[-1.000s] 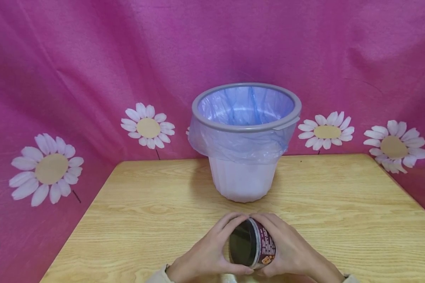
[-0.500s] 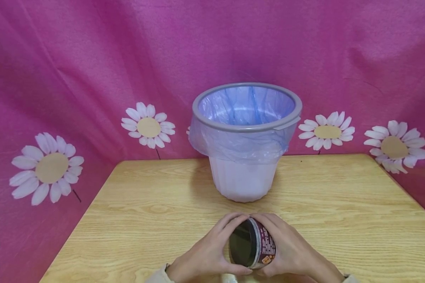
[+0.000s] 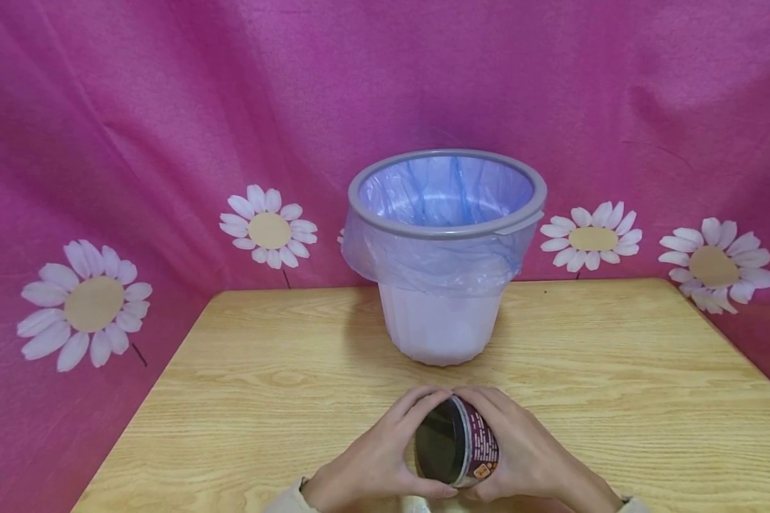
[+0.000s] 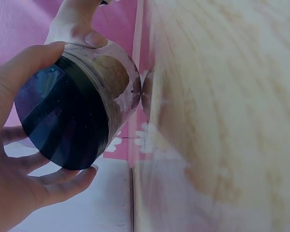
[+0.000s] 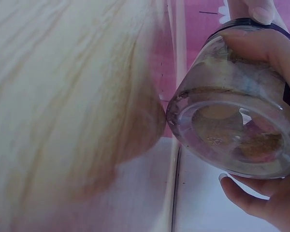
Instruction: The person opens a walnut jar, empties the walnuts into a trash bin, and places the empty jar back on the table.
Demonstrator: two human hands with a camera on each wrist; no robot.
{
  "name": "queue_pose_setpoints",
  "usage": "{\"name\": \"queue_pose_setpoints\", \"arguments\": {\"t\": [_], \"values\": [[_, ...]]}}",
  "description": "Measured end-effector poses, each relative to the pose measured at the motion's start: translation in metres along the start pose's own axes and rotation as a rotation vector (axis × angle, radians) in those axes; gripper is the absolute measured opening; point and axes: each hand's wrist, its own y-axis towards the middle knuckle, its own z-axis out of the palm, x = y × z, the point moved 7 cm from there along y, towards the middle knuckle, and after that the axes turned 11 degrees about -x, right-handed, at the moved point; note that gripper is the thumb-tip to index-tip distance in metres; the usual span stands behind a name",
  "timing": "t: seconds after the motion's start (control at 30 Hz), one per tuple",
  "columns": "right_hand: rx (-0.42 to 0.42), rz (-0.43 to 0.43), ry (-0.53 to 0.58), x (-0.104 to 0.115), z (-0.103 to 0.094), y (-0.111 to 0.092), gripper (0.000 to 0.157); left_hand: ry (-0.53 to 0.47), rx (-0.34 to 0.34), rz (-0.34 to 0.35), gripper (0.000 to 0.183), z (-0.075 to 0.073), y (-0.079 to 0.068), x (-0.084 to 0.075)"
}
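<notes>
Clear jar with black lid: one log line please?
left grip: holds round black lid; right grip: holds clear round jar; jar: tilted, lid on

Right hand grips clear jar, tilted (dark lid at far end); base edge touches table; left hand at lid.

Soft shadow beside bin; wrist views hazy, tabletop blurred.
</notes>
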Motion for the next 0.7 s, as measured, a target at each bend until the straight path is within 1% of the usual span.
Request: {"name": "queue_pose_setpoints", "arguments": {"t": [0.23,0.3,0.4,0.47,0.53,0.63,0.7], "values": [[0.009,0.009,0.004,-0.0004,0.0,0.0004,0.108,-0.007,-0.006,0.008,0.103,-0.0001,0.0007,-0.0004],[0.01,0.01,0.004,-0.0005,-0.0001,0.0005,0.108,-0.03,-0.003,-0.005,0.103,0.0001,0.0011,0.0001],[0.011,0.012,0.003,-0.0008,0.0,0.0006,0.108,-0.029,-0.014,0.005,0.103,-0.0005,0.0016,-0.0002],[0.01,0.01,0.002,-0.0007,0.0,0.0005,0.109,-0.047,-0.013,-0.012,0.103,-0.0005,0.0017,0.0007],[0.008,0.006,0.001,-0.0005,0.0002,0.0003,0.109,-0.04,-0.016,-0.006,0.102,-0.0005,0.0015,0.0006],[0.006,0.002,-0.002,-0.0003,0.0004,-0.0003,0.109,-0.048,-0.01,-0.015,0.102,-0.0001,0.001,0.0012],[0.004,0.004,-0.004,-0.0002,0.0003,-0.0006,0.11,-0.04,-0.011,-0.005,0.102,-0.0001,0.0009,0.0007]]}}
